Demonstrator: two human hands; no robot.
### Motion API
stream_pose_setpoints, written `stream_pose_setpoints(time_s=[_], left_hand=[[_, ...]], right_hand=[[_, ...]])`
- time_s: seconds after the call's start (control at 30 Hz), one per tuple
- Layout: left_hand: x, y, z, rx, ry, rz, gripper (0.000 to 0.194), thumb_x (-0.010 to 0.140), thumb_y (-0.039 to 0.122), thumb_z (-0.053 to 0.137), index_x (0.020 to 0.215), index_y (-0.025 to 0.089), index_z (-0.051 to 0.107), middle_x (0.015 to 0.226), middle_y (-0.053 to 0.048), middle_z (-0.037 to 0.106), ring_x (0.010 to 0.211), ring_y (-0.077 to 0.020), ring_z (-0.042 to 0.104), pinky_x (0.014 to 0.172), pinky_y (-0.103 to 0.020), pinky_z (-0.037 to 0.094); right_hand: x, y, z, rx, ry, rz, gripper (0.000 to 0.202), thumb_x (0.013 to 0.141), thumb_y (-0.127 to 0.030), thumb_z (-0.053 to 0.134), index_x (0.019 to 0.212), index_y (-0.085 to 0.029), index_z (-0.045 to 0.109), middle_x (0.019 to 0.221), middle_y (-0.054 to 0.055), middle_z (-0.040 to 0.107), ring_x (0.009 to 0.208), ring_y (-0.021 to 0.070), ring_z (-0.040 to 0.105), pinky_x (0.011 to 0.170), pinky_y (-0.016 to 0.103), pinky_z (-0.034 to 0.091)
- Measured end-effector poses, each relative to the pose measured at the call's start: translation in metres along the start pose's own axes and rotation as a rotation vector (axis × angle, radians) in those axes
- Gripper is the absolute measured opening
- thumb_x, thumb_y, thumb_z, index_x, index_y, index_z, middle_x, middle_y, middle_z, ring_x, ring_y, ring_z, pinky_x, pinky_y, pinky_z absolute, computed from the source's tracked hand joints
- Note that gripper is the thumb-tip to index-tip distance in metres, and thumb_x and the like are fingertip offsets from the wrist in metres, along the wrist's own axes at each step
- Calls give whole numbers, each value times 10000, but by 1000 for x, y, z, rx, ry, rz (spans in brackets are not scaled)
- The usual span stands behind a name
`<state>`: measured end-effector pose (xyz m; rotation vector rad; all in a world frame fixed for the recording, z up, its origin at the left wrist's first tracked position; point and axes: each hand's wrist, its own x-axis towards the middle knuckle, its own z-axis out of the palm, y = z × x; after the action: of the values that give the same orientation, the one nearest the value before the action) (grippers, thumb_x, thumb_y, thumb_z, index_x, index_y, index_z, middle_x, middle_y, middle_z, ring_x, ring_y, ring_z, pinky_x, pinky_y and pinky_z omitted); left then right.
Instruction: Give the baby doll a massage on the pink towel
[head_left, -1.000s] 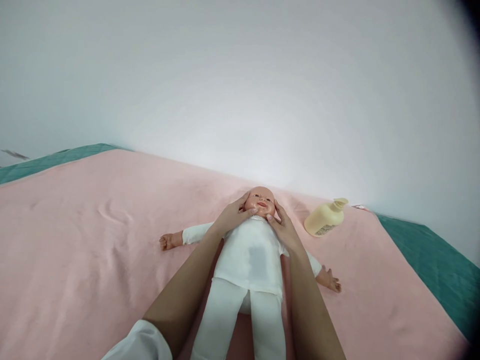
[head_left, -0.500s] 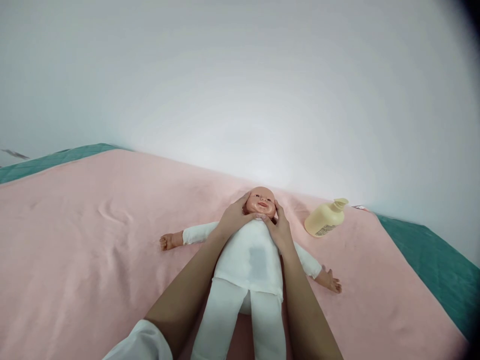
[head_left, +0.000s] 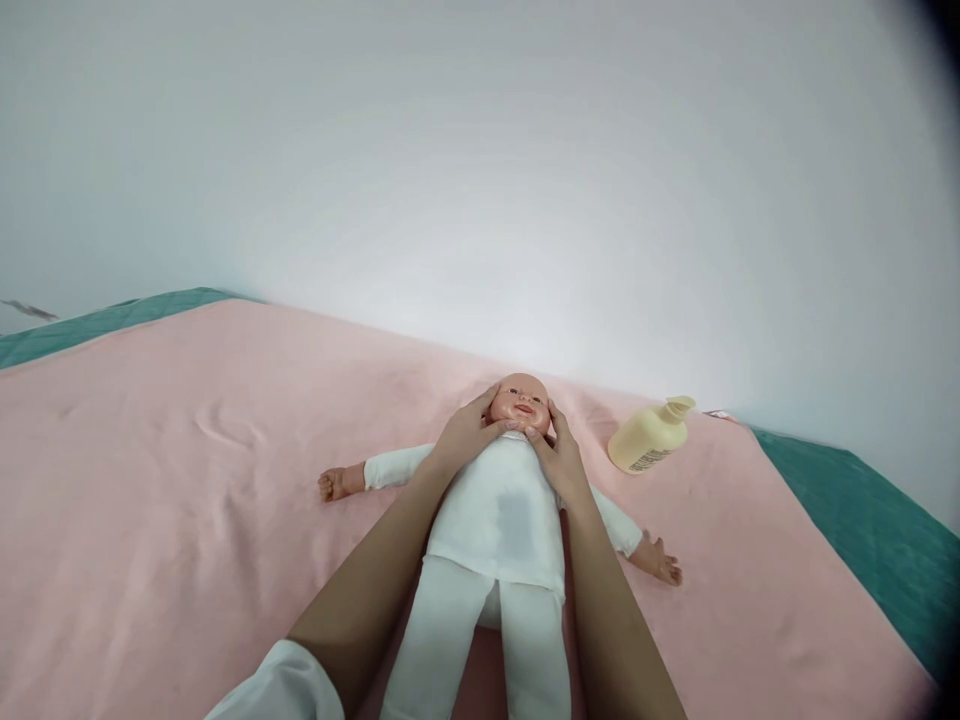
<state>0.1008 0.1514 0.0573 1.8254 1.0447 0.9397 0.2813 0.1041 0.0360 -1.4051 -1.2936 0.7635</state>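
L hand (head_left: 466, 438) and R hand (head_left: 564, 466) cradle the doll head (head_left: 520, 398), one per side. Config. of L hand: palm cupped, fingers laid along the L side of the head toward the far end, thumb spread from the fingers & set across the chin line. Config. of R hand: same, mirrored; fingers run up the R side, thumb angled inward under the chin. Thumb tips sit just beside each other, w/ a small gap btwn. Finger undersides hidden; contact pressure can't be told.

L forearm (head_left: 367, 590) enters from the near L, angled far-right, w/ a white sleeve (head_left: 279, 685) at the elbow end. R forearm (head_left: 619, 600) enters from the near R, angled far-left, bare as far as seen. Both flank the doll torso & partly cover the doll's arms.

Baby doll (head_left: 472, 510): on its back, approx. center, head far, legs near, arms out to L & R. Wears white top & white trousers (head_left: 536, 640); gray patch (head_left: 515, 525) on the top's front.

Pale yellow pump bottle (head_left: 649, 440) stands on the pink sheet (head_left: 187, 450), R of the head, apart from R hand. Green quilted pad (head_left: 862, 510) shows past the sheet's L & R edges. White wall (head_left: 480, 180) at far side.
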Motion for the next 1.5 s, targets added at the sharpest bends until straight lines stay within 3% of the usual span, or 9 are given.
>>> stream_pose_setpoints(time_s=[0.4,0.93,1.27,1.5], left_hand=[[0,3,-9,66,-46,1,672,900,506,466,1502,264,290,1493,1,416,1327,-234,452,1085,-322,364],[2,-3,-9,102,-58,34,668,929,555,378,1510,243,269,1524,-17,360,1390,-242,365,1124,-351,311],[0,1,-6,-26,-59,-23,829,796,534,618,1503,262,282,1422,-40,511,1247,-264,533,1020,-354,445],[2,-2,0,-2,10,-8,882,724,491,695,1486,240,329,1429,-71,498,1257,-312,520,1025,-413,442]], right_hand=[[1,-3,-5,82,-40,11,841,799,-600,611,1483,-209,317,1522,79,365,1333,268,455,1113,421,390],[1,-3,-10,127,-69,29,784,846,-575,576,1485,-205,313,1535,44,333,1387,247,380,1113,392,398],[-3,-9,-3,139,-50,47,890,770,-545,680,1495,-208,289,1473,87,442,1278,265,519,1087,424,424],[-2,-4,3,48,15,30,919,738,-534,710,1494,-218,294,1438,109,483,1216,285,568,1034,436,465]])
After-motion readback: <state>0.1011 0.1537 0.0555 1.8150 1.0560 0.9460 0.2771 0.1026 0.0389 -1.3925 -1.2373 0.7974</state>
